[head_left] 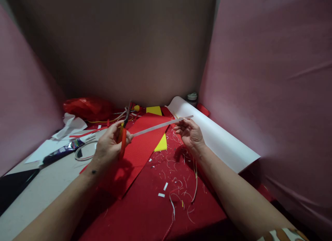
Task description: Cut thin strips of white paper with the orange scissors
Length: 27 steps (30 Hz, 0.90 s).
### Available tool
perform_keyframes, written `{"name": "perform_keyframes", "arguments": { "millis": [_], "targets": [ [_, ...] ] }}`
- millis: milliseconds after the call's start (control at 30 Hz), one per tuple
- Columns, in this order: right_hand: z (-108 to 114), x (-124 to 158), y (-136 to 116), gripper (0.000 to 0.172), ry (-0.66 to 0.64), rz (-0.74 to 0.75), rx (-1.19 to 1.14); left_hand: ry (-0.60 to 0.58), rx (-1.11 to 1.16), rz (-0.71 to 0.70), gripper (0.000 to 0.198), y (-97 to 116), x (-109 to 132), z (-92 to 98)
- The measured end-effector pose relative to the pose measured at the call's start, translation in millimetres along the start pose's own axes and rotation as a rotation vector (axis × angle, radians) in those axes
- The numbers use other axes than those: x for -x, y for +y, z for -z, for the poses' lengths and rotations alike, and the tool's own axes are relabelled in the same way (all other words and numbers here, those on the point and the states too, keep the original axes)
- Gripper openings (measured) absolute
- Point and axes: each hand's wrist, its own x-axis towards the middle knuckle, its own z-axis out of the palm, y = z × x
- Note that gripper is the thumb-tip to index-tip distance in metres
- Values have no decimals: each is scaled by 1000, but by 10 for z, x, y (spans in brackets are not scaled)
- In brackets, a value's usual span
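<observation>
A narrow white strip (pixel 153 127) stretches between my two hands above the table. My left hand (pixel 110 142) is closed around orange-handled scissors (pixel 122 140), their dark blades pointing up and away, and its fingertips also pinch the strip's left end. Near the other end, my right hand (pixel 190 133) pinches the strip between thumb and fingers, with the tip sticking out past them. Below the strip lies a red ribbed sheet (pixel 145 154), partly covering yellow sheets (pixel 162 144).
A large white roll (pixel 212 133) lies at the right, near a lidded container (pixel 192 98). Thread scraps and paper bits litter the red tablecloth (pixel 155 213). At left are a dark tube (pixel 63 151), a coiled cord (pixel 85 151), crumpled white paper (pixel 70 126) and a red plastic bag (pixel 88 108).
</observation>
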Motion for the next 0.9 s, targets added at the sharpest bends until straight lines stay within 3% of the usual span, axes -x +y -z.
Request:
{"name": "perform_keyframes", "arguments": {
  "millis": [200, 467, 667, 900],
  "targets": [
    [-9, 10, -2, 6, -1, -17, -11, 3, 27, 23, 55, 20, 19, -32],
    [-89, 139, 160, 17, -190, -89, 73, -5, 21, 11, 56, 17, 50, -100],
    [-117, 178, 185, 10, -158, -129, 87, -42, 27, 7, 56, 16, 72, -139],
    [-185, 280, 271, 10, -255, -253, 150, -85, -34, -12, 59, -63, 127, -194]
  ]
}}
